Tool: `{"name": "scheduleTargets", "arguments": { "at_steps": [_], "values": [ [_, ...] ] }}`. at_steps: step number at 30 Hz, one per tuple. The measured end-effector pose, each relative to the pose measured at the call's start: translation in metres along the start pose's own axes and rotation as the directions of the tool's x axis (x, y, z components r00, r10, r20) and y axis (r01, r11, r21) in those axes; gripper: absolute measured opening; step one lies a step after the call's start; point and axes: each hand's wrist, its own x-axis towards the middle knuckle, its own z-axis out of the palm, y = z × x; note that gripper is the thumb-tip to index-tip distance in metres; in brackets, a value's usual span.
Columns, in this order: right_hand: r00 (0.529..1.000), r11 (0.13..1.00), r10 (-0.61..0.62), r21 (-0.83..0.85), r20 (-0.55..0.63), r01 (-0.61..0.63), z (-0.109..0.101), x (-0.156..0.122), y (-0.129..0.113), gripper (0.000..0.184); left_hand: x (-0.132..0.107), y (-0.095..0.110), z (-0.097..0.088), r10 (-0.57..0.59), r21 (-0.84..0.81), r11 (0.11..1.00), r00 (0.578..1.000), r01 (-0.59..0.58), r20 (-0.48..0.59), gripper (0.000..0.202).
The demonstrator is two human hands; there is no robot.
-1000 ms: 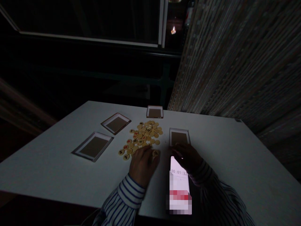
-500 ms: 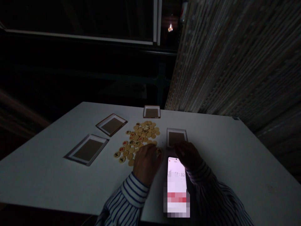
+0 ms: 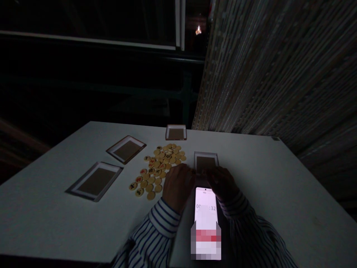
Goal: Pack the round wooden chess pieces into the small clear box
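Observation:
The room is very dark. My left hand (image 3: 178,183) lies palm down with its fingers curled, and its fingertips reach the front left corner of a small shallow tray (image 3: 206,154). The round wooden piece it carried a moment ago is now hidden under the fingers. My right hand (image 3: 222,182) rests palm down just right of it, fingers loosely bent toward the same tray's front edge, with nothing seen in it. A lit phone (image 3: 205,208) showing a timer lies between my wrists. A heap of round wooden pieces (image 3: 158,167) with red and black marks lies left of my left hand.
Three more shallow trays stand on the white table (image 3: 279,193): a small one (image 3: 176,133) behind the heap and two larger ones (image 3: 126,149) (image 3: 95,181) to the left. A ribbed curtain or wall (image 3: 264,74) rises behind the table's far right edge.
My left hand moved forward and right from the heap to the small tray, carrying a round piece that is now out of sight. My right hand shifted off the phone's top toward the tray.

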Motion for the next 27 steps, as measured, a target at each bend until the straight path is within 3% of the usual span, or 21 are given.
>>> {"name": "scheduleTargets", "arguments": {
  "at_steps": [6,12,20,27],
  "values": [
    [1.0,0.999,0.011,-0.035,0.013,-0.01,-0.003,0.001,0.003,0.026,0.004,-0.004,0.011,-0.034,-0.018,0.999,0.999,0.034,-0.017,0.021],
    [0.996,0.999,0.028,-0.015,-0.088,-0.03,-0.002,0.0,0.01,0.021,0.012,-0.004,0.018,-0.01,-0.044,0.999,1.0,0.009,-0.024,0.02],
    [0.992,0.998,0.059,-0.004,-0.109,-0.06,-0.003,0.001,0.019,0.022,0.02,-0.003,0.029,-0.049,-0.101,0.993,0.998,0.053,0.046,0.018],
    [0.987,0.993,0.107,0.06,-0.121,-0.1,-0.004,0.004,0.019,0.022,0.018,-0.008,0.04,-0.073,-0.184,0.98,0.997,0.073,0.006,0.019]
  ]
}}
